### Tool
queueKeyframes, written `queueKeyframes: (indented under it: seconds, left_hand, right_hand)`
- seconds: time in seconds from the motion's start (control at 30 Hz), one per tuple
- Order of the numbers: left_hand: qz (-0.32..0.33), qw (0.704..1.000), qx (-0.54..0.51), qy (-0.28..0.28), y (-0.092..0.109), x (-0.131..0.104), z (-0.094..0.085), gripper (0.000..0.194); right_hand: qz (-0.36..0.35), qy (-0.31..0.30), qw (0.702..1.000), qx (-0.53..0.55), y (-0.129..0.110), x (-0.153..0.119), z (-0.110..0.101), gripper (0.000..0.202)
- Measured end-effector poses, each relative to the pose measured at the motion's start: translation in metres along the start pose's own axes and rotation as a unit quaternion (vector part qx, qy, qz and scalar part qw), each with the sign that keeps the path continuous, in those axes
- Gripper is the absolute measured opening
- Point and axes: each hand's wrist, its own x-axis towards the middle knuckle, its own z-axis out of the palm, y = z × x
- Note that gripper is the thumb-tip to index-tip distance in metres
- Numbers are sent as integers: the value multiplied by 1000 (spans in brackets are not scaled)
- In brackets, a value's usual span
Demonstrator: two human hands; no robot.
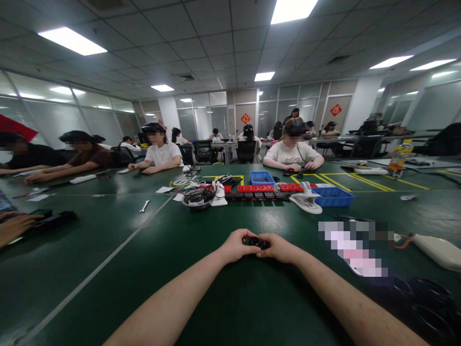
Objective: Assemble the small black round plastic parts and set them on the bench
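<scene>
Both of my hands meet in front of me, low over the green table (201,274). Between them is a small black object (255,241) with a round part in its middle; its kind is too small to make out. My left hand (238,246) is closed on its left end, thumb along the near side. My right hand (278,247) grips the right end, and the two thumbs nearly touch in front of it. My fingers partly cover the object.
Beyond my hands lie red power strips (255,188), a white clamp (307,198), blue bins (332,196) and a bowl of black cable (198,197). A wrench (144,206) lies left. To the right are a blurred-out phone-like item, a white pouch (437,251) and a bottle (399,159). Several people sit around.
</scene>
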Motion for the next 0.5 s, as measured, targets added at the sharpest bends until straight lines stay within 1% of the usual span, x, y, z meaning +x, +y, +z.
queueKeyframes:
  seconds: [0.17, 0.33, 0.43, 0.5]
  left_hand:
    - [0, 1000, 8, 7, 1, -1, 1, 40]
    - [-2, 999, 28, 20, 6, -3, 3, 38]
    - [-14, 996, 57, 67, 9, -5, 8, 35]
    - [-28, 990, 78, 112, 10, -5, 14, 33]
  right_hand:
    - [2, 0, 1000, -1, -1, -1, -1, 20]
    - [22, 14, 999, -25, -2, 0, 0, 22]
    - [62, 62, 991, -97, -5, 2, 9, 26]
    - [106, 118, 973, -167, -8, 3, 18, 27]
